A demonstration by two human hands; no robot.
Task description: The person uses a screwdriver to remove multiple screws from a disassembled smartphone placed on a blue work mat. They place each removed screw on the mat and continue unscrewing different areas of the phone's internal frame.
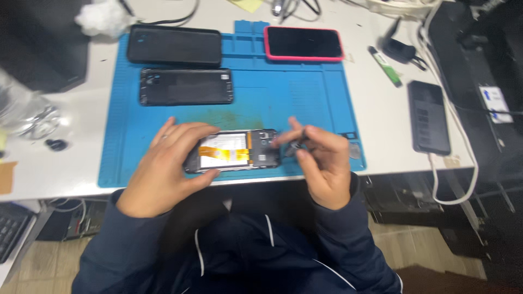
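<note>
An opened phone [234,151] lies back side up on the blue work mat [272,98], showing its battery with an orange strip and dark inner parts. My left hand [166,166] grips the phone's left end, fingers over its top edge and thumb at its near edge. My right hand [321,163] is closed around a small dark tool [293,146], whose tip is at the phone's right end. The tool is blurred.
On the mat lie a dark phone frame [186,86], a black back cover [174,46] and a pink-cased phone [303,43]. To the right on the white table are a black phone [429,117] with a white cable, and a green-tipped tool [387,66]. A clear plastic bag [22,109] sits at left.
</note>
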